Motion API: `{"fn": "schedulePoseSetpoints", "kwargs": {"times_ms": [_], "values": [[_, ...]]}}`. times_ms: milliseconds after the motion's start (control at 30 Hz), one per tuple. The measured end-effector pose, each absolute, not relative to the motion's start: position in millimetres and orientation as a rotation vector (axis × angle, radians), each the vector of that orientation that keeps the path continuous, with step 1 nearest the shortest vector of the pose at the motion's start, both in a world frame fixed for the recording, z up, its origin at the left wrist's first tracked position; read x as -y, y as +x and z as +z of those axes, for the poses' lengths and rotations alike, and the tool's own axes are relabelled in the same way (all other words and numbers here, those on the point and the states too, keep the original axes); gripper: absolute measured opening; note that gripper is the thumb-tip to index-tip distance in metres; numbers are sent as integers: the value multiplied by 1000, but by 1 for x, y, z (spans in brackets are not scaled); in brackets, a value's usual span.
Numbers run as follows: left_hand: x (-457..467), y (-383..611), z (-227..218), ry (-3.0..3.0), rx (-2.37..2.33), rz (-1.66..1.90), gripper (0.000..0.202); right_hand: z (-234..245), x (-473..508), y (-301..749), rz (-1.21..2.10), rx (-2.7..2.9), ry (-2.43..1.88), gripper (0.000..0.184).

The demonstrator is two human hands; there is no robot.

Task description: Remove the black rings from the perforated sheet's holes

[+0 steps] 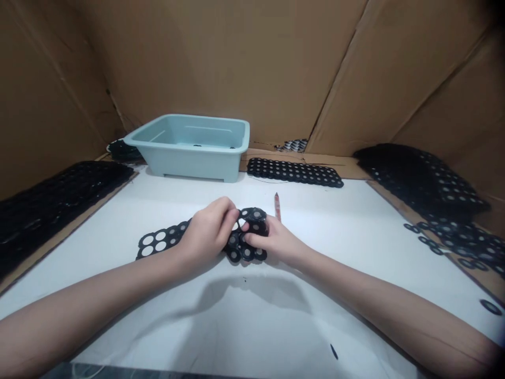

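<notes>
perforated sheet: black, one, flexed, lying at centre of white board, below tub. left hand: fingers curled, grasping sheet mid-length. right hand: fingers bent, grasping same sheet from opposite side. nearby: red pencil, just beyond right hand. teal tub, far edge of board. black strip, beside tub. black sheet piles, left and right of board.

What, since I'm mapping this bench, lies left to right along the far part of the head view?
stack of black perforated plates → pale blue plastic tub → single black perforated strip → heap of black perforated plates
</notes>
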State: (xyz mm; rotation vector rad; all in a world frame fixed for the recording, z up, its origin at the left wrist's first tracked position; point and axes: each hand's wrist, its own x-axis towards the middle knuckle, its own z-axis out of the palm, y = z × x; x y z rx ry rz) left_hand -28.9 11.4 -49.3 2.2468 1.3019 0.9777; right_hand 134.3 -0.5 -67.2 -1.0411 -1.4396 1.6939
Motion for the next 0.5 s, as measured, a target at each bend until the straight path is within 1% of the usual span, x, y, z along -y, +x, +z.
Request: {"fn": "schedulePoseSetpoints", "kwargs": {"times_ms": [100,133,167,267,333,500], "values": [[-17,-35,-43,1886,-1353,1349,21,-76,0,136,1720,1336,-1050,15],[-17,-36,-43,1855,-1376,1406,20,-79,0,136,1721,1304,-1031,15],[-17,-37,-43,1899,-1412,1400,19,-82,-1,136,1726,1275,-1004,15],[-11,-34,-50,2260,-1466,1099,18,-87,-2,136,1722,1228,-912,15],[-6,-31,-56,2396,-1419,963,18,-88,-3,135,1711,1225,-873,20],[-4,-29,-65,2442,-1375,906,20,-91,-5,136,1683,1204,-897,21]]}}
